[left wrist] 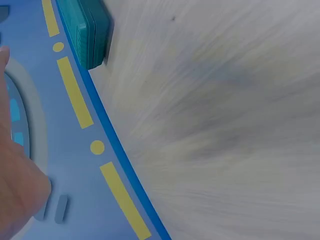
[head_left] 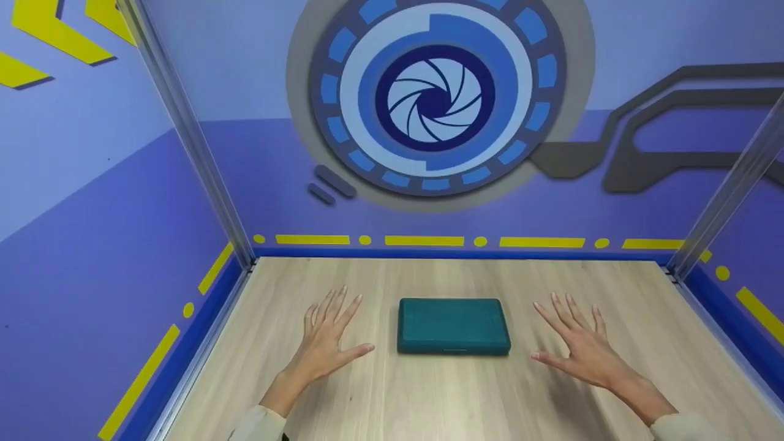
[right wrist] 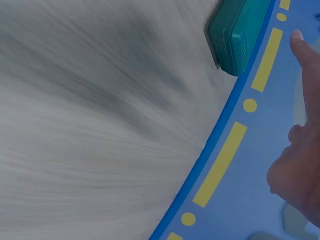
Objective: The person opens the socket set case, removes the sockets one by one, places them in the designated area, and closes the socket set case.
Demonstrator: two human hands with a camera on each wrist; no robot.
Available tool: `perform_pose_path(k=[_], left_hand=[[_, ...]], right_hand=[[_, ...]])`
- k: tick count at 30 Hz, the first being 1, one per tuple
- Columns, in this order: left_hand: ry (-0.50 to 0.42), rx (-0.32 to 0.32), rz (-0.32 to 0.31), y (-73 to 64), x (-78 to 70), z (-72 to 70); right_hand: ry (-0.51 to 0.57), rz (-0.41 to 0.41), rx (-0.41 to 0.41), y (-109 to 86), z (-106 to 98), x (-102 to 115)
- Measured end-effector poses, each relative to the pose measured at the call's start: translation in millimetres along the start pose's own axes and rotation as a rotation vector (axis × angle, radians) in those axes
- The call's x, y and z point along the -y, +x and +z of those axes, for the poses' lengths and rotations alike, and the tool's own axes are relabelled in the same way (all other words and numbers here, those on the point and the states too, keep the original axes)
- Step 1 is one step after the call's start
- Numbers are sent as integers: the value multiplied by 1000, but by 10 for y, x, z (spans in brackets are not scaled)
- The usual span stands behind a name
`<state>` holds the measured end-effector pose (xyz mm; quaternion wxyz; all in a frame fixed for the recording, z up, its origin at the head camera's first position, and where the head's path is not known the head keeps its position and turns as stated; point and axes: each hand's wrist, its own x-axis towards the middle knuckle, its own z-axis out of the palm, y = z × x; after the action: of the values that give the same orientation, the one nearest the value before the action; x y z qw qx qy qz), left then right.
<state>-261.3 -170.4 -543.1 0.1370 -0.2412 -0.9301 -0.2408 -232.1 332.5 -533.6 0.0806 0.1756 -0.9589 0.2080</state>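
The left hand (head_left: 323, 349) and right hand (head_left: 587, 354) hold nothing, fingers spread apart, and the green box (head_left: 453, 326) might slide across the table (head_left: 456, 398) if just one hand bumps it.

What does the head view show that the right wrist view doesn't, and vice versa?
Head only: the left hand, the iris-shaped wall emblem, both light sleeves and the left metal post.

Right wrist only: ridges on one end of the teal case.

Both: that case (cut off by the frame edge in the wrist view), the right hand, the tabletop and yellow wall dashes.
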Motion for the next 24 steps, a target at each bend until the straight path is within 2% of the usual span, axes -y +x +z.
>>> perform_pose_path(k=[3,8,11,16,24], left_hand=[[-97,-9,-48,-4,5,37],[-226,30,-106,9,-5,167],[-260,45,-97,22,-19,277],[-322,65,-104,-4,-68,477],[-391,166,-145,-16,-182,752]], right_hand=[[78,6,9,35,33,27],[190,16,23,51,101,49],[211,18,31,57,175,42],[333,50,38,154,327,33],[483,121,57,232,604,51]])
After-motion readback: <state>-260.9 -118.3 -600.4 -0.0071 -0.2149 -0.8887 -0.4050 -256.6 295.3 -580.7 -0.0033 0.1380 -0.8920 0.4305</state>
